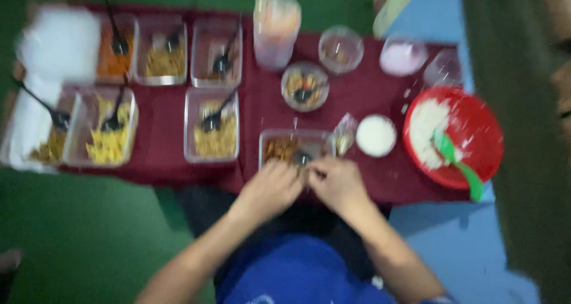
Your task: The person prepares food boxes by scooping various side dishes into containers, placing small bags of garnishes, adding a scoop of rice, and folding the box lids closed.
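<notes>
Blue shirt lowest in view. Left hand [270,188] and right hand [336,182] meet at near edge of maroon surface [160,143], fingers pinched on something small; blur hides what. Food trays filled, spoons in. Red bowl [476,125] of rice looks part-emptied.

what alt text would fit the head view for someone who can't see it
The left hand and right hand meet at the near edge of a maroon-covered table, by a clear food tray. More trays with black spoons sit left; a red bowl of rice with a green scoop sits right. Blurred.
</notes>
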